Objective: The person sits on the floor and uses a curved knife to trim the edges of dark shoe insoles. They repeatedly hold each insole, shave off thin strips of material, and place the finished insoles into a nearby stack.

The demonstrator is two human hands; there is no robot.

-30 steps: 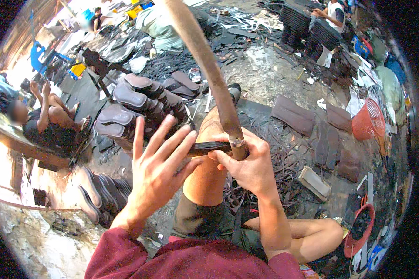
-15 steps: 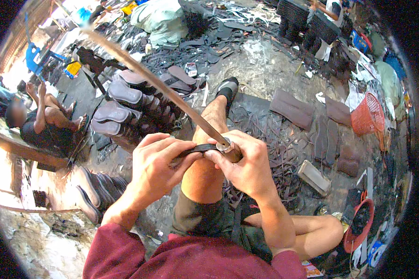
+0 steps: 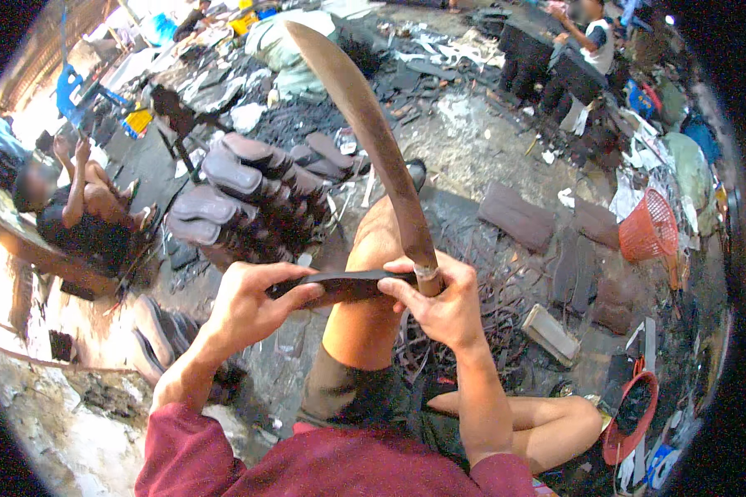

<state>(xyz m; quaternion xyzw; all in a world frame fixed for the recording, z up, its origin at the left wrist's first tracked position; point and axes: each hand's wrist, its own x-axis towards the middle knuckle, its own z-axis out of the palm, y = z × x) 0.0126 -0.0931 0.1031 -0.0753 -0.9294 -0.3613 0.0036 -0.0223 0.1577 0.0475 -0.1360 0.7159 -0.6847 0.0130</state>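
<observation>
A long knife with a broad, curved brown blade (image 3: 373, 124) rises from my right hand (image 3: 452, 306), whose fingers wrap its handle just under a pale metal collar. The thumb and forefinger of that same hand also pinch one end of a dark, flat rubber-like strip (image 3: 348, 286). My left hand (image 3: 253, 298) grips the strip's other end between thumb and fingers. Stretched sideways between both hands, the strip lies over my raised knee (image 3: 365, 331). The blade points up and away, leaning left. Most of the knife handle is hidden in my fist.
Stacked grey shoe soles (image 3: 224, 182) stand left of my leg, with more soles (image 3: 157, 331) nearer me. Flat brown pieces (image 3: 518, 217), a pale block (image 3: 551, 335) and a red basket (image 3: 648, 228) lie to the right. One person (image 3: 79, 207) sits at left; another is at far right.
The blade has swung right and turned from edge-on to show its broad side. My hands have moved apart, the left one leftward, and a longer, flatter stretch of the strip shows between them.
</observation>
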